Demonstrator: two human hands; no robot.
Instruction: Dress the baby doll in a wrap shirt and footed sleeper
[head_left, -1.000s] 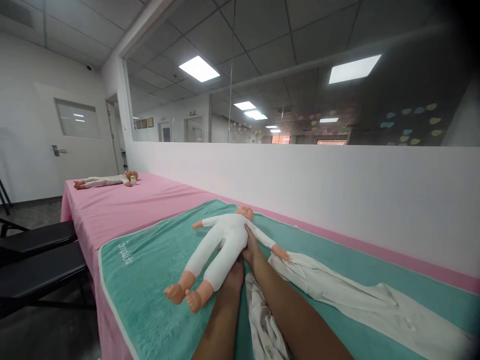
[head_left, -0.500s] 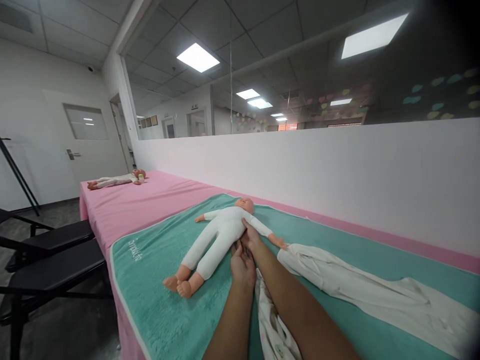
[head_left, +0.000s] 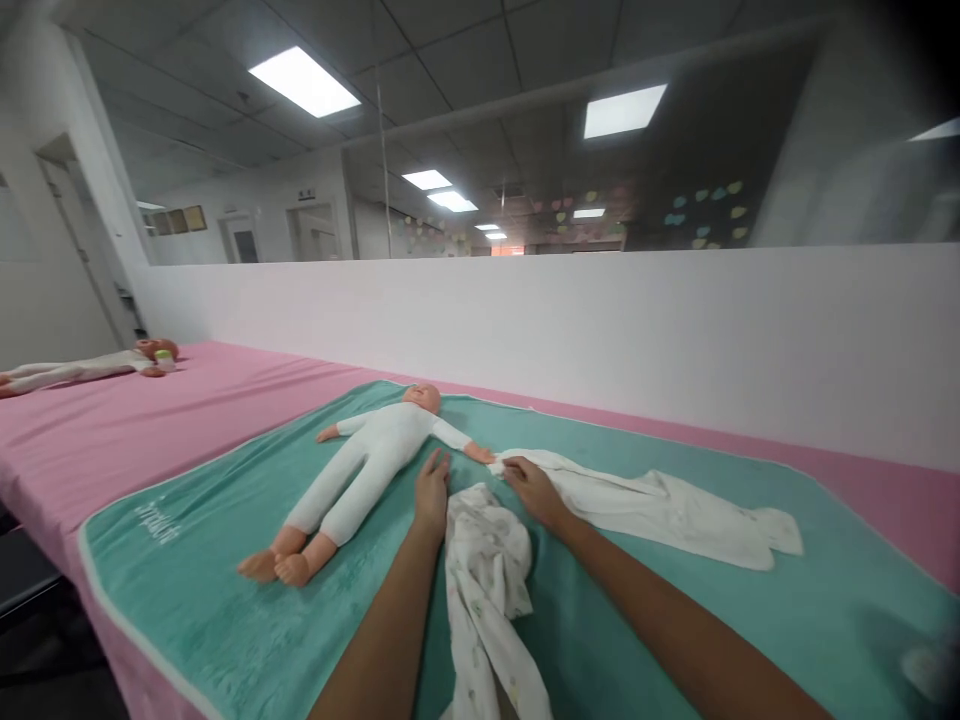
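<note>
Doll (head_left: 386, 437) on its back on green towel (head_left: 199, 590), head toward wall (head_left: 555, 325), feet toward near left, white suit on, arms out. Left hand (head_left: 433, 490) just beside doll's side, fingers extended and loosely together, nothing gripped; printed cloth (head_left: 487, 560) bunched right by it, between the forearms. Right hand (head_left: 532, 490) at near end of white garment (head_left: 660, 508), close to doll's hand; fingertips seem on the fabric, can't tell if pinching. Garment stretches off to the right, flat on towel. Pink cover (head_left: 247, 390) under towel. Far left: second doll (head_left: 82, 371), small bottle (head_left: 165, 360) by its head.
</note>
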